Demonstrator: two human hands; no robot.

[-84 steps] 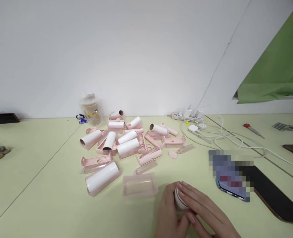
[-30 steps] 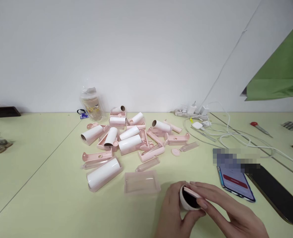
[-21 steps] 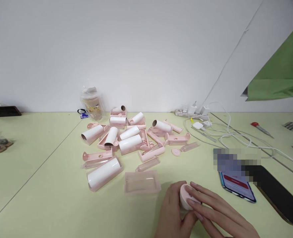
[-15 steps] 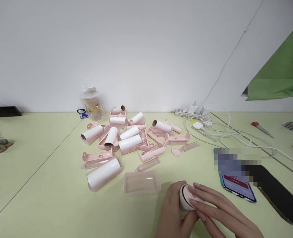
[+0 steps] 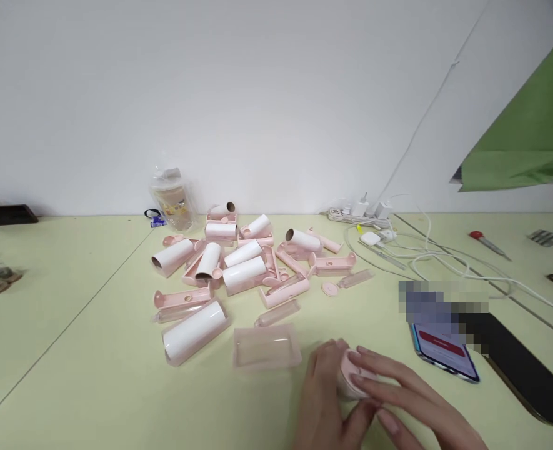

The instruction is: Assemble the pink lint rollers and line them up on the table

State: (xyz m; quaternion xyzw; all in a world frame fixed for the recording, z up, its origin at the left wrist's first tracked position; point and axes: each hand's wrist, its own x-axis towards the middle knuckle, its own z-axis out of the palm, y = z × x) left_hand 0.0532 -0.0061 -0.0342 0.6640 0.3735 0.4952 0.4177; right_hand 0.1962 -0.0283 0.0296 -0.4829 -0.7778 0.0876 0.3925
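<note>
My left hand [image 5: 322,397] is closed around the side of a short white roll [image 5: 350,392], which looks like a lint roller with its end tilted up toward me. A round pink cap [image 5: 348,369] covers that end. The fingers of my right hand [image 5: 410,394] press on the cap and curl over the roll's near side, with the thumb low beside it. My hands hide most of the roll's body. Just left of them lies a clear pink-tinted plastic cover [image 5: 267,348], open side up.
Several white rolls [image 5: 244,275], pink handle parts [image 5: 182,296] and clear tubes [image 5: 277,313] lie heaped mid-table. A loose pink disc [image 5: 330,289] sits at the heap's right. Phones [image 5: 445,350], white cables [image 5: 426,253], a red-handled screwdriver [image 5: 489,245] and a bagged cup [image 5: 174,203] are around.
The dark gap between the pink cap and the white rim no longer shows; the cap sits closer on the roll. My hands stay in nearly the same place. The view has shifted slightly.
</note>
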